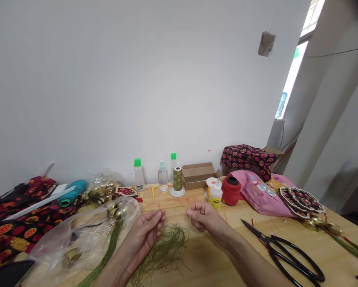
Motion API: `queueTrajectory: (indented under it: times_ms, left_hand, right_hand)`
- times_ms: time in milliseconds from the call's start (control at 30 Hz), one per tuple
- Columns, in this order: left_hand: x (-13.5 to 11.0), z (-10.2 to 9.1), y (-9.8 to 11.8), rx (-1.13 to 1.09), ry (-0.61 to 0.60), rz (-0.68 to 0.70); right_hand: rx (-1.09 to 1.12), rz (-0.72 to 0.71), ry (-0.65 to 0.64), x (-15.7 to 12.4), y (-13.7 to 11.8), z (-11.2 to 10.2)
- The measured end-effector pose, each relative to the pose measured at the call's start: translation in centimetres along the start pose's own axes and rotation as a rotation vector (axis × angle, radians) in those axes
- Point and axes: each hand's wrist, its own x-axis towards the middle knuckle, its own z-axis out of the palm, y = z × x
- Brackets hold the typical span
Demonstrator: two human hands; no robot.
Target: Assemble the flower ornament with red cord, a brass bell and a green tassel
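My left hand (146,235) and my right hand (203,217) are raised a little above the wooden table (215,255), fingertips pinched and facing each other. A thin olive-green thread seems stretched between them, barely visible. Under my left hand lies a loose tangle of green thread (164,251). A spool of olive thread (178,180) stands upright behind the hands, near the wall.
Black scissors (283,251) lie at the right. A red twine spool (231,190), glue bottles (138,173), a spray bottle (162,177) and a cardboard box (198,174) line the back. A plastic bag (86,235) with bells and patterned fabric (11,223) lie left; pink cloth (258,191) right.
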Motion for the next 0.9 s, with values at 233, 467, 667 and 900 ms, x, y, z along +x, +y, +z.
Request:
queueTrajectory:
  times_ms: [233, 467, 667, 900]
  left_hand:
    - [0.1, -0.2, -0.2, 0.051, -0.036, -0.013]
    - [-0.1, 0.2, -0.6, 0.166, -0.139, -0.052]
    - [-0.2, 0.2, -1.0, 0.208, -0.176, -0.076]
    - [0.0, 0.4, -1.1, 0.144, -0.004, 0.012]
  right_hand:
    - [-0.257, -0.218, 0.329, 1.0, 1.0, 0.0]
    - [-0.424, -0.348, 0.272, 0.6, 1.6, 1.8]
    - [-0.636, -0.389, 0.182, 0.2, 1.8, 2.5]
    - [-0.206, -0.233, 0.358, 0.3, 1.1, 2.5]
